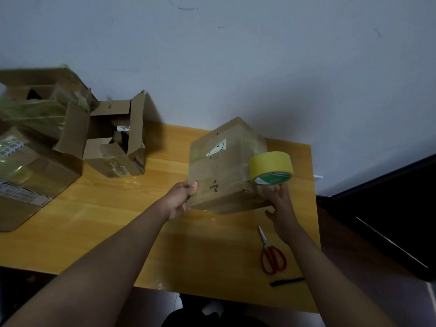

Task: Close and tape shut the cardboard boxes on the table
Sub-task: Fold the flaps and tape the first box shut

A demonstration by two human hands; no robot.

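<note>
A closed cardboard box with a white label is held tilted above the wooden table, one corner up. My left hand grips its left edge, thumb on the front face and fingers behind. A yellow tape roll sits against the box's right side. My right hand is under the roll at the box's lower right corner, its straight fingers touching the roll and the box, thumb spread out.
An open box with raised flaps stands at the back left. Further left are more boxes, partly taped. Red-handled scissors and a black pen lie near the table's right front edge. A wall is close behind.
</note>
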